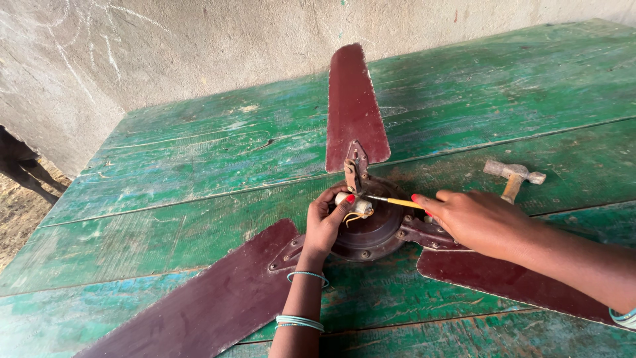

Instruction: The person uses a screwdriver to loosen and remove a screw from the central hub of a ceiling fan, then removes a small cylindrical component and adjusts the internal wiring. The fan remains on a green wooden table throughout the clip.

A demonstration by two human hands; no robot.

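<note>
Fan hub: the dark round motor housing of a ceiling fan lies flat on the green table, near its middle, with three maroon blades reaching out from it.
Small part: a pale cylinder, perhaps a capacitor, sits on top of the hub with thin yellowish wires curling beneath it; the view is too small to be sure what it is.
Left hand: the left hand is curled over the hub's left edge, thumb and fingertips pinching the pale cylinder.
Right hand: the right hand is closed around a yellow-handled screwdriver, whose thin shaft points left to the cylinder.
Blades: one blade points away from the person, one runs toward the lower left, one lies under the right forearm.
Hammer: a worn hammer rests on the table just beyond the right hand.
Surroundings: a rough plastered wall stands behind the table.
</note>
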